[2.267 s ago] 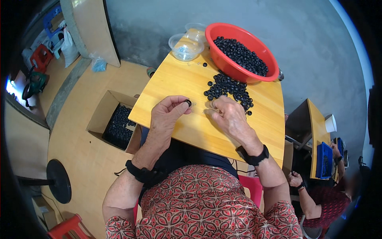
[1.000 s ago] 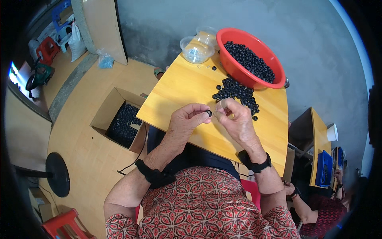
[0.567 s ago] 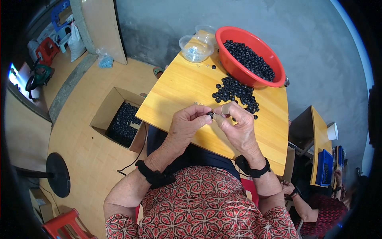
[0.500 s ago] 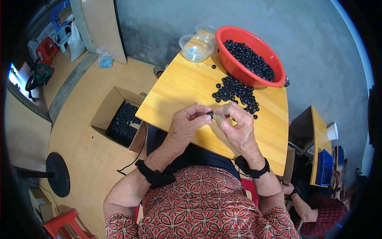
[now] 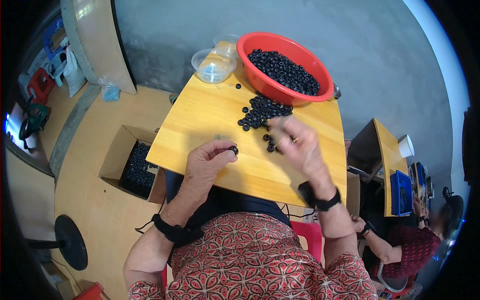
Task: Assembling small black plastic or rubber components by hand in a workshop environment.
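Between thumb and fingers, my left hand (image 5: 206, 162) pinches a small black round piece (image 5: 233, 150) with a hole, just over the near part of the yellow wooden table (image 5: 185, 130). My right hand (image 5: 300, 145) is over the table's right side, smeared by motion, so what its fingers do is unclear. Beside and partly behind it lies a loose heap of similar black round pieces (image 5: 262, 111). Behind the heap, a red basin (image 5: 327, 92) holds many more. Tiny clear bits (image 5: 220, 136) lie on the wood just beyond my left hand.
Clear plastic bowls (image 5: 214, 70) with small pale-blue bits stand at the table's far left. An open cardboard box (image 5: 112, 170) of black pieces sits on the floor to the left, near a round black stand base (image 5: 71, 242). At right, another person (image 5: 407, 250) sits near a blue tray (image 5: 401, 192).
My hands have come apart. The left keeps the black piece and stays over the near table, while the right has swung away toward the loose heap. The whole view has shifted slightly.
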`<state>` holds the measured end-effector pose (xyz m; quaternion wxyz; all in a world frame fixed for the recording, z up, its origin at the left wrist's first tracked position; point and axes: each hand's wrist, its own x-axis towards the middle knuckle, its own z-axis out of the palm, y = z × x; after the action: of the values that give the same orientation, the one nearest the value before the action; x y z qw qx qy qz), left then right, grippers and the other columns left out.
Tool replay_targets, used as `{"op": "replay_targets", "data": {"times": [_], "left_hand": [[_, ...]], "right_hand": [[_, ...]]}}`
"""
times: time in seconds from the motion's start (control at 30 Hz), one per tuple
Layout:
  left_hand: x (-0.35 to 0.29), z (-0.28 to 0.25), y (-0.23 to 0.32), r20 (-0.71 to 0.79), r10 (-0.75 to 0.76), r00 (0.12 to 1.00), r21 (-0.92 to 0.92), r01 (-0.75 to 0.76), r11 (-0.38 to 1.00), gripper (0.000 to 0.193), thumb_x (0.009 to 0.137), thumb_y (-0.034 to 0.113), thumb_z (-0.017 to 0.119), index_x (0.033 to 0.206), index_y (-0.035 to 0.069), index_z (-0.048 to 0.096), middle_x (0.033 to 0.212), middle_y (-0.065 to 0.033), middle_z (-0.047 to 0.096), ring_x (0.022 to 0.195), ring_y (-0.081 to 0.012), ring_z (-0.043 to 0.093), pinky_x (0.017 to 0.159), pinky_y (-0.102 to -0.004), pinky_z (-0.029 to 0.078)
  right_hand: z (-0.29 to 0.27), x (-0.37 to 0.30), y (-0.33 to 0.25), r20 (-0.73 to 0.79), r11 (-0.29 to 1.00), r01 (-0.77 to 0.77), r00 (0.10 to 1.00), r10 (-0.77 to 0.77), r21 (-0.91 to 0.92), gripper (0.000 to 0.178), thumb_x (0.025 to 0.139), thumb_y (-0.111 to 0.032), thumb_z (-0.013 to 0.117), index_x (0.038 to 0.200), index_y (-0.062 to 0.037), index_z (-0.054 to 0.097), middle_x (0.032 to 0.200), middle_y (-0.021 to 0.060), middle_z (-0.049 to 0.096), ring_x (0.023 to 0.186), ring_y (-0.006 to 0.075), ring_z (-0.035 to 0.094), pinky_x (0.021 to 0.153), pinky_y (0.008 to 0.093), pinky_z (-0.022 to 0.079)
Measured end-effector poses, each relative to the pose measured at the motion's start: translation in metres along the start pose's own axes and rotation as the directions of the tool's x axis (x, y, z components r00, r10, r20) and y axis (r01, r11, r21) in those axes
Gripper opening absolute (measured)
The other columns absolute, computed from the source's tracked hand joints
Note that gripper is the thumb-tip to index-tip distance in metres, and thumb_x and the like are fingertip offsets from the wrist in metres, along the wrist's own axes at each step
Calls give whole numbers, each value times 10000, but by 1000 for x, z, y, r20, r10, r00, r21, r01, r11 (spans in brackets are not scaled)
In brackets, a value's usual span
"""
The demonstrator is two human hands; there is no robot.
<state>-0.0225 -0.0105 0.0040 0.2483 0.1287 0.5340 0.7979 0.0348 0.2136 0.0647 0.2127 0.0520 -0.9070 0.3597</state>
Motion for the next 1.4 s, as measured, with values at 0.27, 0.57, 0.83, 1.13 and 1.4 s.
{"op": "replay_targets", "data": {"times": [0.27, 0.57, 0.83, 1.13, 1.4], "left_hand": [[1, 1, -3, -2, -4, 1000, -4, 4, 1000, 225, 904, 72, 658, 1112, -12, 641, 1005, -75, 675, 917, -155, 660, 892, -278, 510], [1, -1, -5, -16, 2, 1000, -44, -3, 999, 217, 906, 57, 652, 1111, -13, 640, 1009, -78, 674, 920, -160, 661, 893, -282, 514], [0, 2, -3, -14, -3, 1000, -76, 2, 997, 247, 912, 67, 646, 1136, -33, 615, 1031, -107, 677, 914, -161, 670, 892, -284, 517], [-2, 8, -6, -14, 12, 1000, -163, -14, 986, 235, 903, 61, 659, 1120, -20, 616, 998, -87, 676, 903, -159, 677, 878, -276, 525], [-2, 6, -9, -21, 37, 999, -118, -39, 992, 243, 876, 34, 684, 1112, 5, 635, 988, -35, 651, 906, -111, 618, 868, -245, 496]], "right_hand": [[-21, 15, 70, 92, 920, -97, 985, 142, -379, 123, 807, -94, 631, 898, -32, 687, 881, 158, 655, 831, 342, 648, 747, 432, 516], [0, 20, 83, 107, 827, -80, 980, 167, -556, 121, 789, -98, 636, 880, -46, 695, 893, 158, 639, 884, 347, 638, 805, 451, 511], [1, 17, 32, 37, 938, -47, 997, 64, -344, 74, 786, -48, 647, 844, -4, 649, 794, 156, 615, 810, 324, 643, 718, 412, 515], [36, -18, -40, 124, 995, 96, 987, -99, 26, 125, 798, -4, 672, 910, -3, 616, 866, 135, 619, 786, 299, 631, 683, 368, 505], [47, -20, -31, 90, 993, 54, 994, -64, 108, 116, 799, -25, 704, 887, 3, 634, 838, 117, 621, 760, 275, 638, 677, 343, 506]]}}
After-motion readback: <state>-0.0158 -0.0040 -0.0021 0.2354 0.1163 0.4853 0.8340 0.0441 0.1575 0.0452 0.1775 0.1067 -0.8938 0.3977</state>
